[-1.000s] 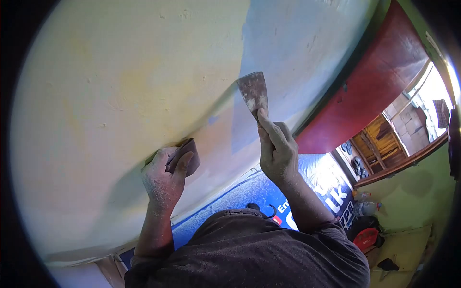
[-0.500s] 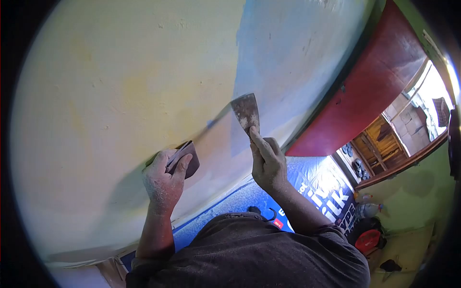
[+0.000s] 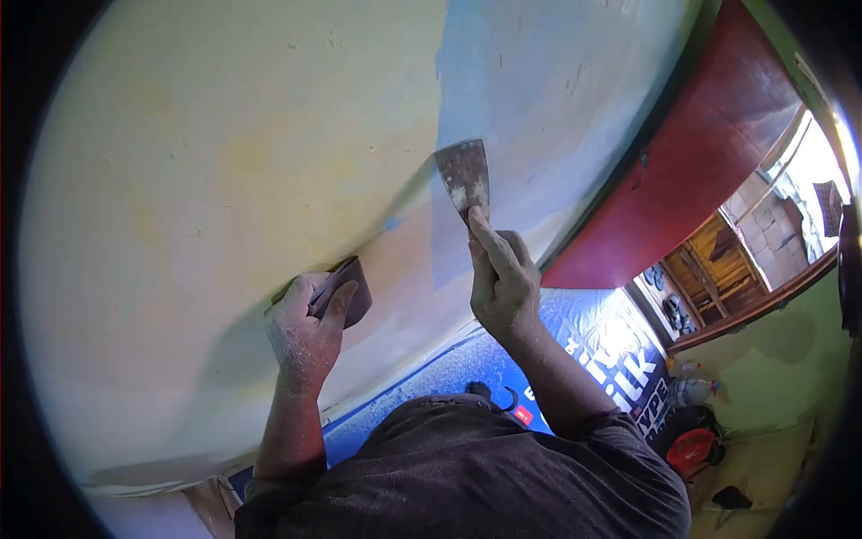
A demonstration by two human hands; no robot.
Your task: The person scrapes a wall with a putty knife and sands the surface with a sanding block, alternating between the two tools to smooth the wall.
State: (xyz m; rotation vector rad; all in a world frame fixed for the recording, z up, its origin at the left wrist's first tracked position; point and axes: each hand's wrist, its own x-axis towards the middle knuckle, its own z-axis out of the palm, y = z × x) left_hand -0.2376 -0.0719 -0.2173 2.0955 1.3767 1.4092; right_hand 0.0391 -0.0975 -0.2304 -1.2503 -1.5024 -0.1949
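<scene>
Plainly scraping work: the right hand (image 3: pixel 503 283) is wrapped round the handle of a putty knife (image 3: pixel 463 175), forefinger laid up its neck. The flat trapezoid blade, crusted with pale filler, lies against the wall (image 3: pixel 224 135) where chalky yellow meets blue. A low blade angle and even pressure would likely serve best (held steep, it could gouge). The dusty left hand (image 3: pixel 301 332) pinches folded brown sandpaper (image 3: pixel 352 289) against the plaster, lower down.

Bright daylight glares from the doorway (image 3: pixel 808 171) at right; fisheye view curves and darkens at its edges.
</scene>
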